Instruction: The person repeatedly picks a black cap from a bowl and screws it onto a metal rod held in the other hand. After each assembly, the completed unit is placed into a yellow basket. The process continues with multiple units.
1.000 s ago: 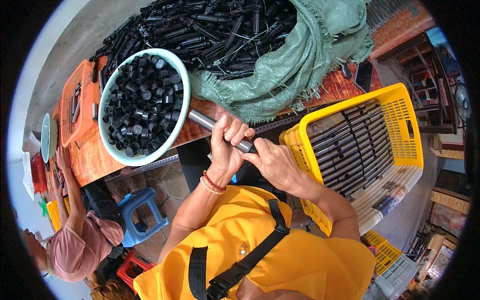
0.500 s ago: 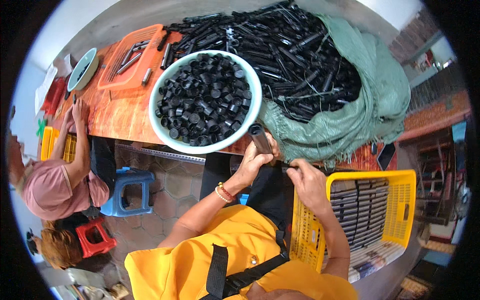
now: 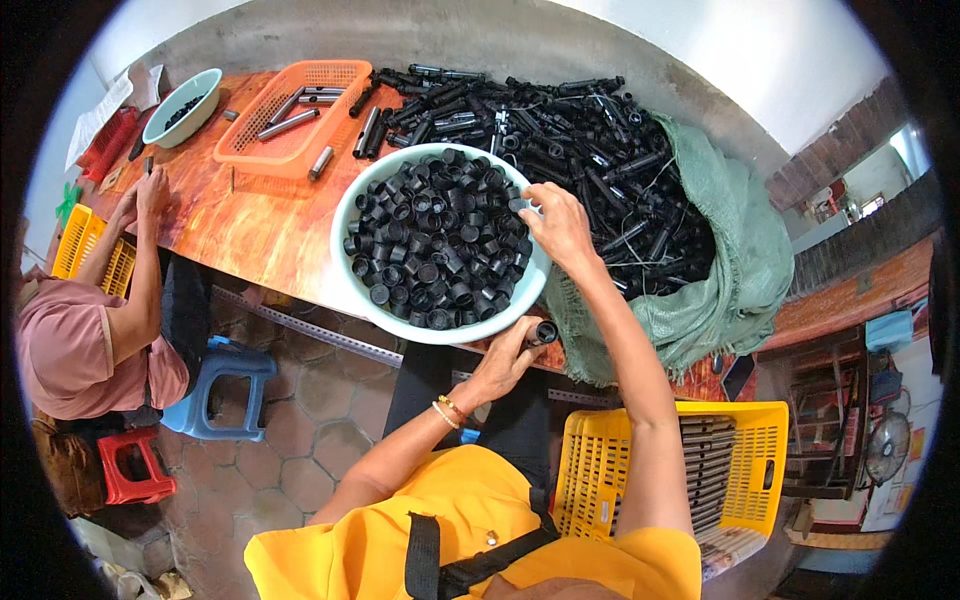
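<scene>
Wrapped in my left hand (image 3: 500,362) is a short black tube (image 3: 541,334), its hollow end pointing up, just below the rim of a pale green bowl (image 3: 345,290). Small black round caps (image 3: 430,235) fill that bowl. My right hand (image 3: 560,225) reaches over the bowl's right rim, with thumb and forefinger pinched on a single black cap (image 3: 518,204). Behind and to the right lies a large heap of black tubular parts (image 3: 600,170), spilling from a green woven sack (image 3: 735,240).
By my right arm stands a yellow crate (image 3: 590,470) with rows of dark tubes inside. An orange basket (image 3: 240,155) with metal tubes and a small green bowl (image 3: 205,85) sit farther left. A co-worker in pink (image 3: 85,340) works there; a blue stool (image 3: 215,395) stands nearby.
My right hand has moved from beside the tube up to the bowl's right rim and now pinches a cap. The left hand keeps hold of the tube. The view has shifted.
</scene>
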A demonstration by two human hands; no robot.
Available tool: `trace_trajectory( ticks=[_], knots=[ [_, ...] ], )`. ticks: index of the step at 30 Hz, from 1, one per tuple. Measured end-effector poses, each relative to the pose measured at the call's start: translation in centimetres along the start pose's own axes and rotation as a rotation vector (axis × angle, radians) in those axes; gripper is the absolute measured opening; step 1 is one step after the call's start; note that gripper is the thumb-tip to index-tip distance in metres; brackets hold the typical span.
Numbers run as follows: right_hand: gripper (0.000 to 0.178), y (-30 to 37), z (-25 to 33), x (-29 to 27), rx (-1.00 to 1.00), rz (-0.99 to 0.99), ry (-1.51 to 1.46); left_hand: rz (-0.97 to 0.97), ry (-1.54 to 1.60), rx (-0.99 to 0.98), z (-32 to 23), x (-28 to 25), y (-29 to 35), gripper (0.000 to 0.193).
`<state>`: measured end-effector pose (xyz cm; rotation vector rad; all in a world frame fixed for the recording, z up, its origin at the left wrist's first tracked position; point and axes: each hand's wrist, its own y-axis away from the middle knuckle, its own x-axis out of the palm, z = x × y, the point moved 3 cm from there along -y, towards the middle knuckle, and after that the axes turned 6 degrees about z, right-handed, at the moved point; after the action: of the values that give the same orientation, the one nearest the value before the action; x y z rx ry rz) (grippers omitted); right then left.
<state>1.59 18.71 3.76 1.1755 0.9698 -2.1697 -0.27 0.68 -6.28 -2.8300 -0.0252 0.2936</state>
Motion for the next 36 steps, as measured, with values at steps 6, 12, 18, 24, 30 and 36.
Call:
trace_trajectory(
  ticks=[6, 12, 18, 24, 30, 36],
  knots=[
    [0.032, -2.0, 0.7, 4.2, 0.031, -0.002, 0.242, -0.032, -0.014, 0.042, 1.2, 0.3, 0.1, 0.030],
    [0.026, -1.3, 0.6, 1.7, 0.094, -0.009, 0.039, -0.018, 0.032, 0.001, 1.1, 0.2, 0.0, 0.030],
    [0.027, 5.4, 2.3, -6.6, 0.149, 0.443, -0.795, -0.013, -0.026, 0.022, 1.0, 0.2, -0.4, 0.027],
    [0.027, 9.4, 5.2, -9.7, -0.097, 0.515, -0.443, 0.018, -0.054, 0.036, 0.3, 0.1, -0.8, 0.033],
    [0.030, 9.5, 6.4, -9.1, -0.230, 0.477, -0.302, 0.020, -0.033, 0.022, 0.0, 0.1, -0.9, 0.032],
    [0.032, 8.8, 6.7, -8.7, -0.355, 0.515, -0.153, 0.048, -0.063, -0.012, 0.2, -0.2, -0.8, 0.031]
  ],
)
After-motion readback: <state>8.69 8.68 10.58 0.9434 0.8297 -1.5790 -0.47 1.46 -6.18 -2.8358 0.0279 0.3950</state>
